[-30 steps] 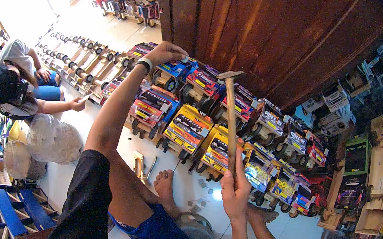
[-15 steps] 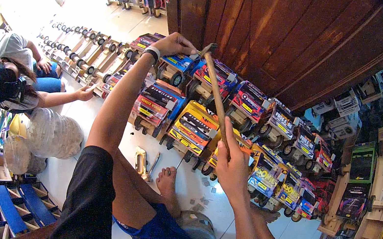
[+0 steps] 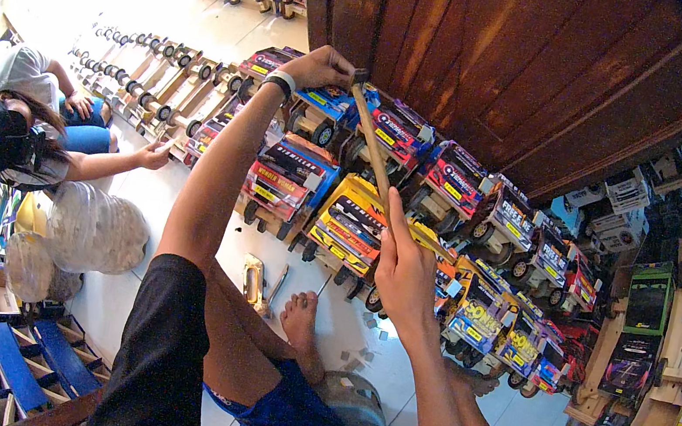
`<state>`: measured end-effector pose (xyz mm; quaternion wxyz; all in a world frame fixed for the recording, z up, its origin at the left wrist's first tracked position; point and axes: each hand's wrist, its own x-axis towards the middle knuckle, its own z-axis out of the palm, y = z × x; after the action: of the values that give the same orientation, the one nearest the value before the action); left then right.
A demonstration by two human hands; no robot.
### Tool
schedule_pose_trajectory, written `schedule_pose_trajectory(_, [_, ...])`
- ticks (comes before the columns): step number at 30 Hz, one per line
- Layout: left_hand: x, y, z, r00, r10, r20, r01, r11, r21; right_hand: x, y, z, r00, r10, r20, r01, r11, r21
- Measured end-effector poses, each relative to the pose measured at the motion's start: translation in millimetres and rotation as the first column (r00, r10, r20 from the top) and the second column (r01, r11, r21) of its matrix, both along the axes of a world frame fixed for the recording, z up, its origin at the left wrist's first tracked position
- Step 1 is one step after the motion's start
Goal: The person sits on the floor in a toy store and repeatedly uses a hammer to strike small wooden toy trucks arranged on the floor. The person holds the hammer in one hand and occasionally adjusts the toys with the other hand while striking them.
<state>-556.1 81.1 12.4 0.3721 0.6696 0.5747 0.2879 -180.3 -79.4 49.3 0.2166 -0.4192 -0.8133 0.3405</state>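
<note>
My right hand [image 3: 406, 283] is wrapped round the wooden handle of a hammer [image 3: 374, 146]. The hammer's head [image 3: 360, 77] is right beside the fingertips of my left hand [image 3: 327, 68], at the far row of toy trucks. Those left fingers are pinched together over a blue toy truck [image 3: 333, 102]; whatever is between them is too small to make out. Next to it stands a red and blue toy truck [image 3: 400, 131]. Nearer to me, a yellow toy truck [image 3: 350, 225] and a red-fronted one [image 3: 282, 179] sit below my arms.
A dark wooden door [image 3: 505, 61] rises behind the trucks. Bare wooden chassis with wheels [image 3: 188, 86] line up at the left, where a co-worker's hand [image 3: 154, 155] reaches in. A staple gun [image 3: 253, 281] lies by my foot. Plastic jars [image 3: 96, 229] stand at the left.
My right hand has brought the hammer left, so its head is now closer to my left fingertips. The left hand stays pinched at the blue truck. The view has shifted slightly.
</note>
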Motion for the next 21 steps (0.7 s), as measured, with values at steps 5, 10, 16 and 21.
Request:
schedule_pose_trajectory(5, [-5.5, 4.8, -8.7, 0.998, 0.056, 0.012, -0.056, 0.998, -0.016, -7.6, 5.1, -2.4, 0.997, 0.017, 0.075, -0.016, 1.0, -0.012])
schedule_pose_trajectory(10, [-13.3, 15.2, -16.0, 0.999, -0.036, 0.006, 0.035, 0.996, 0.087, -12.6, 8.7, -8.3, 0.999, 0.029, 0.032, -0.031, 0.998, 0.063])
schedule_pose_trajectory(16, [-10.9, 10.3, -6.4, 0.996, -0.068, -0.058, 0.074, 0.992, 0.098, -15.4, 7.3, -11.8, 0.998, 0.04, 0.057, -0.045, 0.995, 0.087])
schedule_pose_trajectory(21, [-13.3, 14.0, -11.8, 0.998, -0.035, 0.053, 0.033, 0.999, 0.03, -18.8, 8.9, -6.1, 0.995, 0.056, 0.087, -0.065, 0.993, 0.1])
